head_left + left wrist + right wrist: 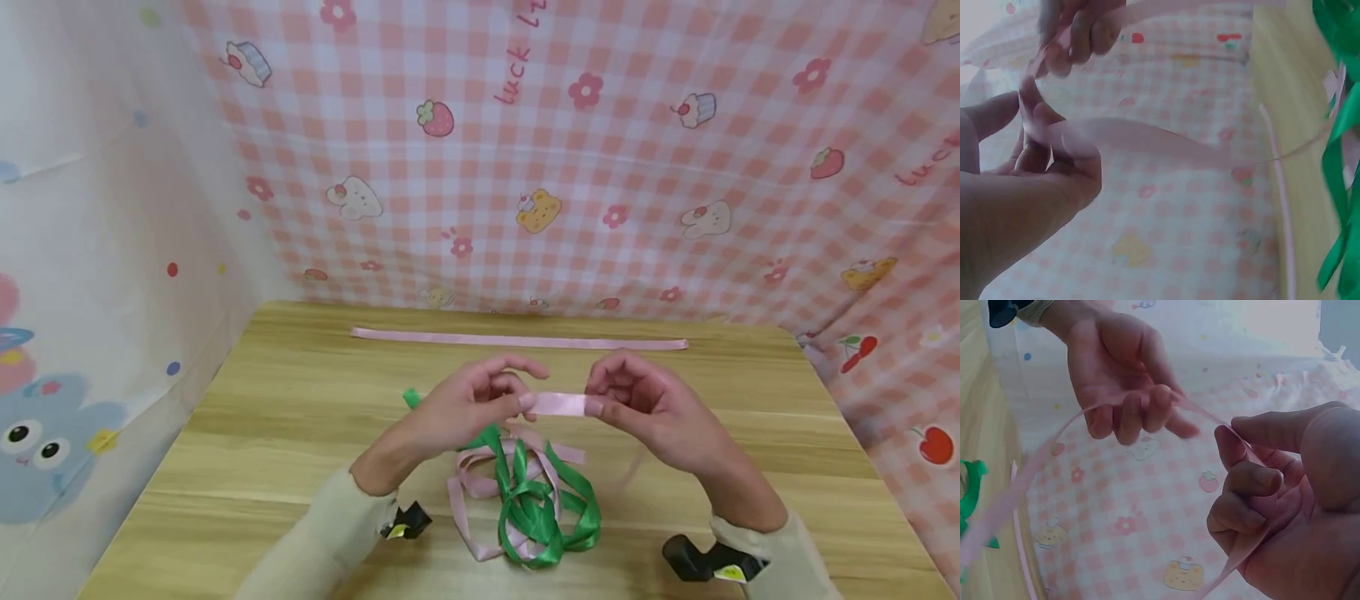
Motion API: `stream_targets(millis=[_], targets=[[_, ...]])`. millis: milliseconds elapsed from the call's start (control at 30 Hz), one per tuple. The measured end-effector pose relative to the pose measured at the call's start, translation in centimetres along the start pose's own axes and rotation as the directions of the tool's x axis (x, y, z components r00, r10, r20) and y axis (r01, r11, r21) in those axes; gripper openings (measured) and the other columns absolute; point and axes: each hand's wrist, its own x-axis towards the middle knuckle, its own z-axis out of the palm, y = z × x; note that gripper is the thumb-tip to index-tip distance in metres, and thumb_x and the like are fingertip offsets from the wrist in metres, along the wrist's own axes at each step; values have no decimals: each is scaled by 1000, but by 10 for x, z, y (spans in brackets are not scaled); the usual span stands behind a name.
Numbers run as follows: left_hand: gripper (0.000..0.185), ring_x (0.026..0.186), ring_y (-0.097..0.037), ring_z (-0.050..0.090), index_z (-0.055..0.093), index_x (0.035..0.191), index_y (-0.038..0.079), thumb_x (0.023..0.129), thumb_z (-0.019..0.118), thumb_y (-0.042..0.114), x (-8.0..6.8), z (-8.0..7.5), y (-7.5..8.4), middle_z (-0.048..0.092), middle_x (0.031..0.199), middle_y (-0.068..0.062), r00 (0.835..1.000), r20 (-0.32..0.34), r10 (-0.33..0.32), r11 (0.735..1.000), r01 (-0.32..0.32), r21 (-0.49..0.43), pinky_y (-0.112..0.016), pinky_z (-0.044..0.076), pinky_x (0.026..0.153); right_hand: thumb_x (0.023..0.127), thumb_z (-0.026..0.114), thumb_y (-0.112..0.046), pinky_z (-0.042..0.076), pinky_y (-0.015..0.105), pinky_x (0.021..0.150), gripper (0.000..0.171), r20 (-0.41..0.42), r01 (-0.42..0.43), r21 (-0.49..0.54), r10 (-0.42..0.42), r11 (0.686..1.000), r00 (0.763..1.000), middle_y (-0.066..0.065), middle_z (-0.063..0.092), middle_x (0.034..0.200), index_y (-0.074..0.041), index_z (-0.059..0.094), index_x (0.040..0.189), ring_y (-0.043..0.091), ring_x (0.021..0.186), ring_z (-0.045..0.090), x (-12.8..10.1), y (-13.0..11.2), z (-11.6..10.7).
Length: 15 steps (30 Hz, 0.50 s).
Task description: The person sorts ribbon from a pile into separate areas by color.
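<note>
Pink ribbon (558, 404) spans the short gap between the two hands in the head view, raised above the wood-grained table (285, 467). The left hand (476, 408) pinches one end of that span between thumb and fingers, its forefinger reaching out above; the right hand (660, 408) pinches the other end, its thumb laid on the near face. Nearer the person, a tangle of green ribbon (536, 525) lies over and among pink loops (463, 512) on the table, and one green end (411, 398) pokes out beyond the left wrist. A flat pink strip (517, 340) lies straight near the table's far edge, before a checked cloth (480, 167) printed with strawberries, cupcakes and flowers. From the left wrist, the pink ribbon passes through the left hand's fingers and trails off towards the green ribbon at the side; the right hand, blurred and partly cut off, has the ribbon too. From the right wrist, thumb and forefinger are clamped on the ribbon, which also runs down past that palm, while its other stretch crosses the left hand's fingers and sweeps down towards the table.
</note>
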Motion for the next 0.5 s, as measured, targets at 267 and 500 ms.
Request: stream_targets(millis=[267, 500], targets=[[32, 63, -10, 48, 55, 128, 9, 97, 63, 5, -21, -14, 6, 68, 86, -8, 998, 15, 59, 983, -61, 172, -21, 38, 58, 92, 56, 16, 50, 24, 60, 19, -12, 12, -2, -12, 1000, 1000, 1, 62, 85, 2, 53, 104, 9, 71, 57, -11, -10, -6], [39, 70, -10, 52, 45, 136, 1, 98, 58, 2, -44, -40, 10, 67, 89, -5, 987, 144, 68, 989, -86, 124, -22, 44, 62, 91, 55, 18, 47, 27, 58, 21, -33, 21, -26, -21, 999, 999, 0, 62, 84, 1, 54, 104, 13, 68, 54, -21, -8, -14]])
